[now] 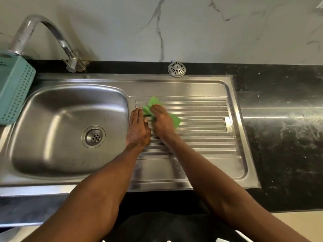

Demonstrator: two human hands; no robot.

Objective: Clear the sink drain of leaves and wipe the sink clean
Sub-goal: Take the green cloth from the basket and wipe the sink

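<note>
A steel sink (52, 109) fills the left half of the view, with its round drain (93, 136) showing no leaves. On the ribbed drainboard (201, 135) beside the basin lies a green cloth (153, 103). My right hand (161, 122) presses down on that cloth, fingers closed over it. My left hand (138, 129) rests flat on the drainboard's left edge, fingertips touching the cloth's near corner, holding nothing I can make out.
A curved chrome tap (57, 34) rises behind the basin. A teal perforated basket (14, 89) stands at the far left. A steel strainer cap (176, 69) sits on the black counter (283, 137) by the marble wall.
</note>
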